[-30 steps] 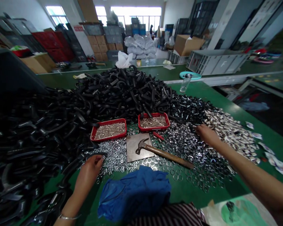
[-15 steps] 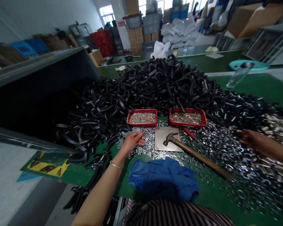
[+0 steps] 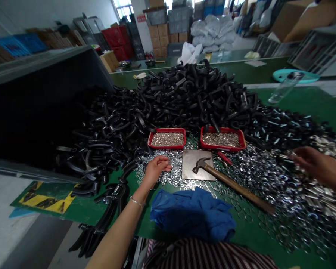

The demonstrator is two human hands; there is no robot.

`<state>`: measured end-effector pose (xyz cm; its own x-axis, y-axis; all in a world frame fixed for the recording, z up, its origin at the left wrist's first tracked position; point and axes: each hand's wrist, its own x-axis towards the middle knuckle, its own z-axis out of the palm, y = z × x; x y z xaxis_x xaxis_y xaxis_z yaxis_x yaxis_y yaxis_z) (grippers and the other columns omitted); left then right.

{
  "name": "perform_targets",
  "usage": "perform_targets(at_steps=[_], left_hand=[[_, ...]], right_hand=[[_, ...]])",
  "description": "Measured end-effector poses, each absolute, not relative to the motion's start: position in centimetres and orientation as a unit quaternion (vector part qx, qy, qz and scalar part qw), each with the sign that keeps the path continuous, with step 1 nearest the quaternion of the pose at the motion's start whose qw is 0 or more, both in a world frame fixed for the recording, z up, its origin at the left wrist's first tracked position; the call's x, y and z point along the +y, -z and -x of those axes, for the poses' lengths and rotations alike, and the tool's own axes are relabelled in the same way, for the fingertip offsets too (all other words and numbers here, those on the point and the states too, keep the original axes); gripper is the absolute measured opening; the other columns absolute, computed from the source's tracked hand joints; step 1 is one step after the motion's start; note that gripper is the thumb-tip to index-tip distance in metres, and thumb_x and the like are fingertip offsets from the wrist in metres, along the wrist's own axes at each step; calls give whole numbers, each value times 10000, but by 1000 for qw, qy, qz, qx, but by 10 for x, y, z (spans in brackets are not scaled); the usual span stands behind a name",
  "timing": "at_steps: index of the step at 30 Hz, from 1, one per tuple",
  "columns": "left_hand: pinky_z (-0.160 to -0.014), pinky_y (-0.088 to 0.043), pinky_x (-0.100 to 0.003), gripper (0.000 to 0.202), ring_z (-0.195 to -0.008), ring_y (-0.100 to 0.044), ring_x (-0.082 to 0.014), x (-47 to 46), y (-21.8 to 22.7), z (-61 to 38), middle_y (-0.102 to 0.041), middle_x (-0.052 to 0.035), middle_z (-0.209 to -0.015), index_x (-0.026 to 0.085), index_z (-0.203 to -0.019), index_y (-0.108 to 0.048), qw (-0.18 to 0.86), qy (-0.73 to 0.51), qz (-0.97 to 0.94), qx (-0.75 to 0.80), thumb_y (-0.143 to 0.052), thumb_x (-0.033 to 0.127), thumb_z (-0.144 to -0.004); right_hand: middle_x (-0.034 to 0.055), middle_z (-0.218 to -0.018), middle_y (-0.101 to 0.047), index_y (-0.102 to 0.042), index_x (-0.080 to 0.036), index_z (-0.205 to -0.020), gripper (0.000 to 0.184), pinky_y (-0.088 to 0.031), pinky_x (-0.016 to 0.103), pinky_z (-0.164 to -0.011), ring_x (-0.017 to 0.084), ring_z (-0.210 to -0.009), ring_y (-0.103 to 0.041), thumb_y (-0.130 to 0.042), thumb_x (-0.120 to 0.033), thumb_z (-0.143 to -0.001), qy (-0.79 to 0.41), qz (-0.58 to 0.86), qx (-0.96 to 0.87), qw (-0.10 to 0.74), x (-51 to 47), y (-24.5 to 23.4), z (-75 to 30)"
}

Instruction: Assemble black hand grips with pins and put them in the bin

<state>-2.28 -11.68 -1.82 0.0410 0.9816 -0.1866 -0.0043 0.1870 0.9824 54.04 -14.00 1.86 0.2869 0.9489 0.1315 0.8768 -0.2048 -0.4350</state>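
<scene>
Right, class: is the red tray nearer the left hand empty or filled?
Filled: small shiny pieces spread across the red tray, hiding its floor.

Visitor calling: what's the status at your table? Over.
Left hand over small rings, grip unclear. Right hand beside silver tubes, grip unclear. Hammer between them, head on metal plate, perhaps in the way.

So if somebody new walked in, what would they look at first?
Probably the big black heap across the back and left of the green table. Next, the hammer, its head on the metal plate in the middle, with the blue cloth in front. The left hand is at the small rings; the right hand is by silvery tubes at the right.
</scene>
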Motion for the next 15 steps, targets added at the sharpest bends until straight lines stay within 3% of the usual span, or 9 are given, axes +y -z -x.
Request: perform_targets(at_steps=[3,6,9,11,15], left_hand=[[-640,-610,-334,427,-643,-696,-158,-111,20,7,-673,-12,-816,141,-1036,-595,541,-451,-473,529,-764,401,-742],[-661,-600,-309,355,-666,-700,-161,-106,20,-6,-669,1,-780,151,-962,-613,537,-430,-495,531,-755,399,-752],[-606,-565,-274,273,-608,-680,-153,-105,17,-10,-671,-2,-725,160,-967,-634,504,-400,-539,543,-685,388,-826],[-603,-550,-271,244,-585,-651,-137,-107,16,-9,-684,-20,-773,174,-1038,-662,443,-391,-587,554,-619,361,-886],[-831,-550,-323,196,-867,-660,-178,-113,23,-13,-674,-68,-980,209,-1031,-726,325,-396,-667,541,-608,309,-911]], right_hand=[[132,-940,-724,-628,-224,-1009,515,-477,375,-682,200,-696,-626,-748,-637,-726,-344,682,-534,362,-145,-26,-469],[66,-1019,-714,-642,-230,-969,410,-490,358,-745,178,-780,-614,-794,-530,-734,-556,547,-482,399,-141,-16,-385],[42,-1038,-685,-696,-213,-904,287,-469,313,-774,159,-847,-588,-816,-423,-750,-654,468,-430,411,-136,-2,-325],[32,-974,-659,-716,-216,-963,262,-454,280,-718,140,-809,-563,-792,-396,-787,-704,423,-377,429,-133,4,-303],[-23,-699,-504,-704,-207,-1009,233,-395,248,-575,108,-626,-443,-740,-371,-847,-774,346,-301,436,-128,10,-281]])
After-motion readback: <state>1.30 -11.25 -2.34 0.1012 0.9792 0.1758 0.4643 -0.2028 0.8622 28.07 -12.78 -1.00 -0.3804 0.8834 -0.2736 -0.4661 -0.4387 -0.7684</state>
